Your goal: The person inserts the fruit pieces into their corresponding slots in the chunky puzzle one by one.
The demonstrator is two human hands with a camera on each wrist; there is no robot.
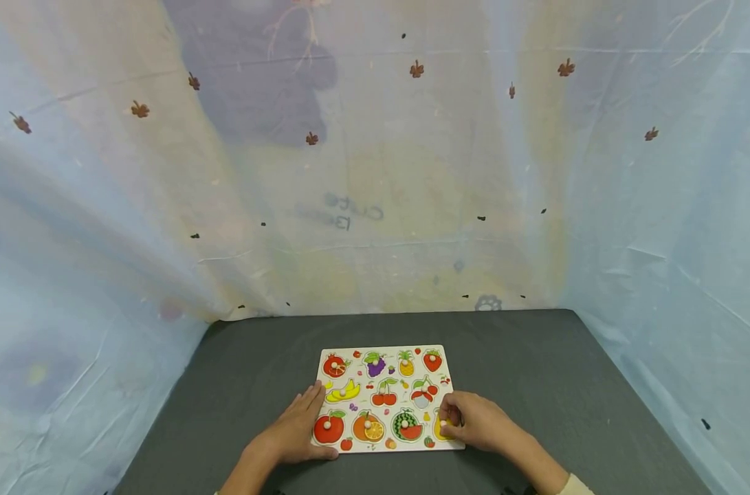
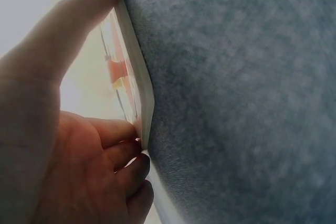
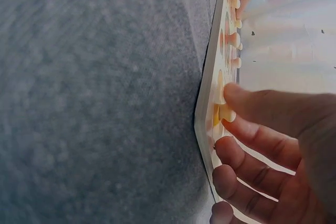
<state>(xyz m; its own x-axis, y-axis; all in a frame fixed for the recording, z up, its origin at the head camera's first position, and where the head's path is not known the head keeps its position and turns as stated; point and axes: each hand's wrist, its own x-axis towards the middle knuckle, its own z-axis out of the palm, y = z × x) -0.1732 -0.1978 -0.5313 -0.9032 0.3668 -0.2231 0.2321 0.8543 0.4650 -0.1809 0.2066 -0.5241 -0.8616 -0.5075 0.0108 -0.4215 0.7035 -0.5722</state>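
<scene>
A white wooden fruit puzzle board (image 1: 399, 447) lies flat on the dark cloth, with knobbed pieces in rows. Along its left side rests my left hand (image 1: 297, 426), fingers fairly straight, the thumb at the front edge near the apple piece (image 1: 328, 430). In the left wrist view, the left thumb (image 2: 89, 9) and fingertips touch the board's rim. At the front right corner, my right hand (image 1: 476, 421) pinches the knob (image 3: 227, 113) of a yellow fruit piece (image 1: 438, 427) between thumb and index finger. The hand covers part of that piece. Its other fingers are loosely bent beside the board's edge.
Other pieces include a watermelon (image 1: 407, 426), an orange (image 1: 368, 427), bananas (image 1: 344, 392), grapes (image 1: 375, 364) and a strawberry (image 1: 432, 361). Dark grey cloth (image 1: 257, 364) covers the table around the board. Pale patterned curtains (image 1: 381, 172) hang behind and at both sides.
</scene>
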